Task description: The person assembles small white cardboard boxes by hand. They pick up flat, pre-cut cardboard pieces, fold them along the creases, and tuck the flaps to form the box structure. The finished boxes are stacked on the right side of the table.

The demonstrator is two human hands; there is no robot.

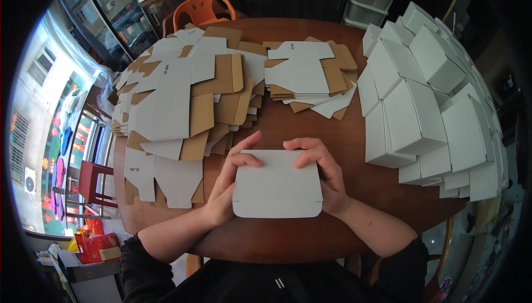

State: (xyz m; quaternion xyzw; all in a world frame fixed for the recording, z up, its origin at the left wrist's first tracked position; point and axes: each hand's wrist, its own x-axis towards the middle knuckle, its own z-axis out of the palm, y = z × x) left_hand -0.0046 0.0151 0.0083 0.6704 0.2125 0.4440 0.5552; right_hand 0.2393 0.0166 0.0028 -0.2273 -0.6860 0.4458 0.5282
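Between my two hands is a white cardboard box (277,184), its broad face turned up and a rounded flap edge toward me. My left hand (226,184) grips its left side, with fingers curled over the top far corner. On the opposite side my right hand (327,178) holds it the same way, fingertips resting on the far edge. The box's underside is hidden. Left of the box lies a large pile of flat, unfolded cartons (160,103), white on one face and brown on the other. A smaller stack of flat cartons (302,67) sits beyond the box.
Many folded white boxes (413,117) are piled high on the right of the round brown wooden table (266,236). An orange chair (204,8) stands past the far edge. A dark red stool (94,184) and a window are at the left.
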